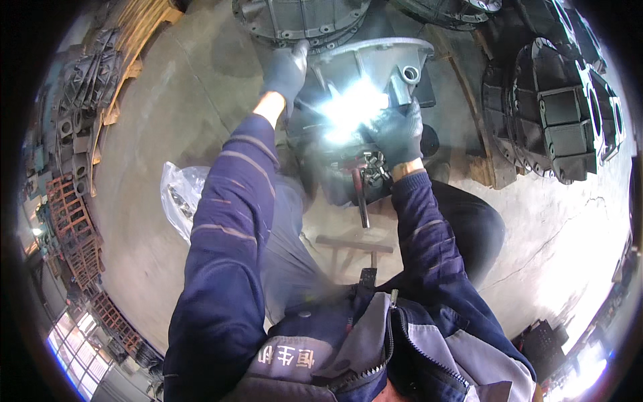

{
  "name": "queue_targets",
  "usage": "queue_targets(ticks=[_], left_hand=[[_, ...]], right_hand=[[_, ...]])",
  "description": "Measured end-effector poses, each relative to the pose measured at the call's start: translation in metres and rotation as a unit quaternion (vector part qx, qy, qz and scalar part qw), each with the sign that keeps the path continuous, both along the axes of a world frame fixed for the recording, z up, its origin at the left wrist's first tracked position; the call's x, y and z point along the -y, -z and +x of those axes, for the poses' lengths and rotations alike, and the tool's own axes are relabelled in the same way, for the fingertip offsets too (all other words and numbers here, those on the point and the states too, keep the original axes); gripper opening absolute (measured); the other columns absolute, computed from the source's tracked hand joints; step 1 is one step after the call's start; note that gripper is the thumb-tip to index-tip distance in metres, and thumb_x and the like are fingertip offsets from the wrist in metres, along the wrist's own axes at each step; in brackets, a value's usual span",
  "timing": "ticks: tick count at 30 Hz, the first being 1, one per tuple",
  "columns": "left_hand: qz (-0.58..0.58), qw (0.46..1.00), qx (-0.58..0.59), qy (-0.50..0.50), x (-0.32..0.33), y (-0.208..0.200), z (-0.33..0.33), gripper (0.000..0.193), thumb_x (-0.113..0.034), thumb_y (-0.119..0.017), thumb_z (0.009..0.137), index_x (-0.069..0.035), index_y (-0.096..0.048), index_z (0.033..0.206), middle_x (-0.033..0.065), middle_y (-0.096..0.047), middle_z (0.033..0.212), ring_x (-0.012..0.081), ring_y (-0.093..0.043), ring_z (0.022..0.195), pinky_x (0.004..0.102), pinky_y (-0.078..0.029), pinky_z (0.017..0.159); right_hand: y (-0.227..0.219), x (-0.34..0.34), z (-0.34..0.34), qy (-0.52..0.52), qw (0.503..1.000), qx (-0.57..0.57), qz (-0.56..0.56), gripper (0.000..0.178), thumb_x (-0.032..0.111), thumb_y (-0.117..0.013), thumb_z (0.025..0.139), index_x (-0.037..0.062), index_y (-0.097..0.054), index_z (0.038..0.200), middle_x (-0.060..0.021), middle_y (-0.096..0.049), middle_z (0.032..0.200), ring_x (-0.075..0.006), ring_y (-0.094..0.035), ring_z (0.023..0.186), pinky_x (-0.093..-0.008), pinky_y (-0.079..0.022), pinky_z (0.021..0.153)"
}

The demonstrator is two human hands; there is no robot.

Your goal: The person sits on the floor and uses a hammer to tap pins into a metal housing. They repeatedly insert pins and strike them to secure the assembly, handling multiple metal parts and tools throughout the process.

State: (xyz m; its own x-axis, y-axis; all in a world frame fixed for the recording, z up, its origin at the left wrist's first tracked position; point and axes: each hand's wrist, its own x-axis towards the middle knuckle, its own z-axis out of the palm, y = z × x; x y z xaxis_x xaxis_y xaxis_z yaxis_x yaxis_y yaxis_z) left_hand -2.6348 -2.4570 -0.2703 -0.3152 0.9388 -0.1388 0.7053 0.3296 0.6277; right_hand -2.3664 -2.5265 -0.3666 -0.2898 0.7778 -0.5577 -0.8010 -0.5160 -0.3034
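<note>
A grey cast-metal bell housing [355, 59] stands before me with its wide flange toward the far side. My left hand [287, 75], in a dark glove, is closed at the housing's left edge, its thumb pointing up toward the flange. Gloved as well, my right hand [400, 134] is closed around the lower right part of the housing, below a round bored boss [410, 74]. A bright glare between the hands washes out the housing's middle and some fingertips. Under the right hand, a dark metal fixture with a reddish bar handle [360, 194] supports the work.
Another round casting [301, 20] lies just beyond my left hand. More dark housings [562, 114] stand on a wooden pallet [492, 171] at the right. A clear plastic bag [182, 194] sits on the floor by my left arm. Stacked castings [87, 74] line the left.
</note>
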Motion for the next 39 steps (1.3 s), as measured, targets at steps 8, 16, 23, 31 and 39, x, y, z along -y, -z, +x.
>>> queue_targets(ticks=[8, 16, 23, 31, 39], left_hand=[[0.07, 0.99, -0.108, 0.051, -0.025, -0.024, 0.023, 0.077, -0.057, -0.03, 0.102, 0.005, -0.075, 0.095, 0.0321, -0.07, 0.097, 0.048, -0.069, 0.1, 0.0532, -0.052, 0.096], [0.077, 0.995, -0.049, -0.038, 0.003, 0.018, -0.022, 0.067, -0.059, -0.054, 0.099, 0.006, -0.073, 0.099, 0.0327, -0.07, 0.097, 0.0513, -0.067, 0.099, 0.0523, -0.05, 0.084], [0.028, 0.997, -0.07, -0.034, 0.002, 0.009, -0.018, 0.078, -0.066, -0.04, 0.103, 0.003, -0.07, 0.12, 0.0289, -0.069, 0.122, 0.0429, -0.065, 0.118, 0.0541, -0.048, 0.097], [-0.007, 0.994, -0.112, 0.001, -0.001, -0.03, 0.0, 0.075, -0.063, -0.043, 0.102, 0.005, -0.068, 0.122, 0.0296, -0.068, 0.124, 0.0443, -0.064, 0.119, 0.0539, -0.048, 0.098], [-0.054, 0.99, -0.13, 0.007, -0.021, -0.029, 0.011, 0.073, -0.06, -0.046, 0.102, 0.006, -0.066, 0.124, 0.0303, -0.067, 0.127, 0.0456, -0.064, 0.12, 0.0537, -0.048, 0.099]], right_hand=[[-0.027, -0.013, -0.011, -0.003, 0.996, -0.087, -0.009, 0.088, 0.065, -0.045, 0.099, -0.0055, -0.036, 0.151, -0.0281, -0.038, 0.157, -0.0459, -0.037, 0.146, -0.0596, -0.024, 0.123], [0.007, 0.021, 0.007, -0.117, 0.99, 0.053, -0.055, 0.069, 0.061, -0.047, 0.103, 0.0023, -0.053, 0.138, -0.0243, -0.06, 0.134, -0.0464, -0.06, 0.12, -0.0654, -0.048, 0.099], [0.082, 0.079, 0.101, -0.217, 0.766, 0.589, 0.142, 0.032, 0.035, -0.058, 0.103, 0.0054, -0.071, 0.099, -0.0095, -0.074, 0.08, -0.0177, -0.065, 0.058, -0.0323, -0.05, 0.049], [0.106, 0.124, 0.103, -0.363, 0.617, 0.696, 0.052, 0.044, 0.043, -0.059, 0.093, 0.0065, -0.072, 0.114, -0.0239, -0.074, 0.106, -0.0434, -0.071, 0.1, -0.0478, -0.056, 0.087], [0.158, 0.104, 0.08, -0.432, 0.52, 0.735, 0.052, 0.044, 0.036, -0.064, 0.086, 0.0001, -0.074, 0.11, -0.0295, -0.07, 0.11, -0.0485, -0.067, 0.106, -0.0497, -0.055, 0.088]])
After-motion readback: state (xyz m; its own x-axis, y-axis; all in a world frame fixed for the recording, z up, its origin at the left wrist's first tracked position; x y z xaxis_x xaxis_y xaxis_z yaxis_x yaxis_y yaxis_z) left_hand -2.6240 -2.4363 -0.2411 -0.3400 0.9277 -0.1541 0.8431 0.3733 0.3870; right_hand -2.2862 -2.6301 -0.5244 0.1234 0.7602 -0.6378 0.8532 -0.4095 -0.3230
